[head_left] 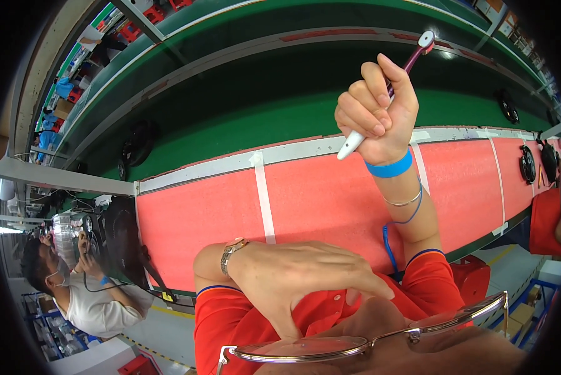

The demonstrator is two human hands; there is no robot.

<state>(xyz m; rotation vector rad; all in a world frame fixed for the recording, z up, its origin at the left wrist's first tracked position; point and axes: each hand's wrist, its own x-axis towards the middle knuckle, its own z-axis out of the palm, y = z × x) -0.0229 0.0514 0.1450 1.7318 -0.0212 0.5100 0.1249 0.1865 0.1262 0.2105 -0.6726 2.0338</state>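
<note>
Already, it seems, the pick-up is done and only release remains: the right hand (380, 107) grips the white-and-purple toothbrush (412, 60) above the pink workbench's (199, 215) far edge, the left hand (299, 272) loosely spread, palm hidden, by the near edge.

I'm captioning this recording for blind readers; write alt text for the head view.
The person's right hand holds up a slim purple and white brush-like tool at a pink-topped bench. The left hand, fingers extended, is near the red shirt.
</note>
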